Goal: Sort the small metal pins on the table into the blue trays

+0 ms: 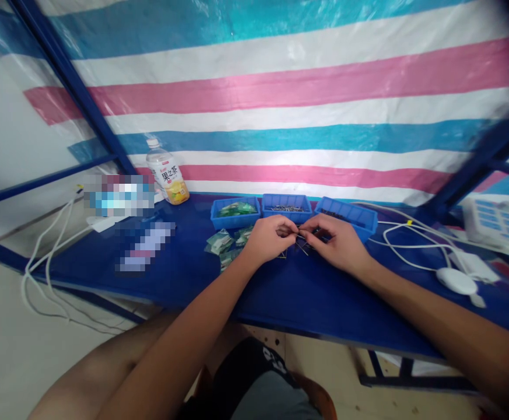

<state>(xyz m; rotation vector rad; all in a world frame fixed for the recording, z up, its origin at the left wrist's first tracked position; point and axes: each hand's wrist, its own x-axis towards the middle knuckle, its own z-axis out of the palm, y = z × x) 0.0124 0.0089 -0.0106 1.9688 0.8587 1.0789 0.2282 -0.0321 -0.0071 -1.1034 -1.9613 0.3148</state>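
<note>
My left hand (pixel 268 238) and my right hand (pixel 338 244) meet over the blue table (pixel 184 274), fingers pinched together on thin dark metal pins (pixel 302 240) between them. More pins lie loose on the table under the hands. Small green-and-clear packets (pixel 225 244) sit just left of my left hand. Behind the hands stand three blue trays: the left one (pixel 235 213) holds green packets, the middle one (pixel 286 206) holds thin pins, the right one (pixel 347 214) holds dark parts.
A bottle of yellow drink (pixel 167 179) stands at the back left. White cables (pixel 53 256) hang off the left edge. A white cable, a white device (pixel 456 280) and a white keypad-like unit (pixel 499 224) lie on the right. A striped tarp hangs behind.
</note>
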